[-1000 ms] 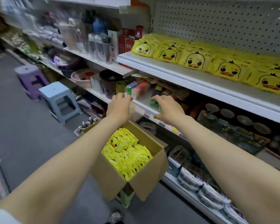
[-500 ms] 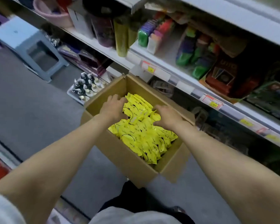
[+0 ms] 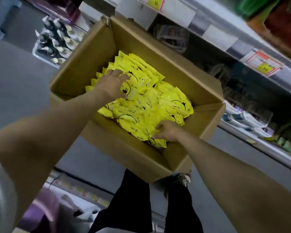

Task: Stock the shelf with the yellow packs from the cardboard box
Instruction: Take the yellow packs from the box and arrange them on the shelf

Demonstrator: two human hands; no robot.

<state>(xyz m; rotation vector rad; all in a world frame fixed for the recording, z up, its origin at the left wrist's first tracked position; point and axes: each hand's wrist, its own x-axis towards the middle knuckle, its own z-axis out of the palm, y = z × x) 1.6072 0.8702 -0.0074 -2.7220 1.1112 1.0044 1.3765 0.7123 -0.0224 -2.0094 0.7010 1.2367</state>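
Observation:
An open cardboard box (image 3: 91, 52) stands in front of me, holding several yellow packs (image 3: 158, 105) printed with a duck face. My left hand (image 3: 110, 86) reaches into the far left of the box, where fingers and thumb span a bundle of upright packs and grip it. At the near right side, my right hand (image 3: 168, 132) has its fingers curled and pinches the edge of a yellow pack. The shelf with stocked packs is out of view.
A low shelf edge (image 3: 217, 36) with price labels (image 3: 262, 64) runs along the upper right, goods beneath it. A tray of small bottles (image 3: 55, 42) sits on the floor beyond the box. My legs in black trousers (image 3: 133, 199) are below the box.
My view dropped from the shelf to the box. Both hands came down from the shelf edge into the box and took hold of packs, the right one moving to the near side.

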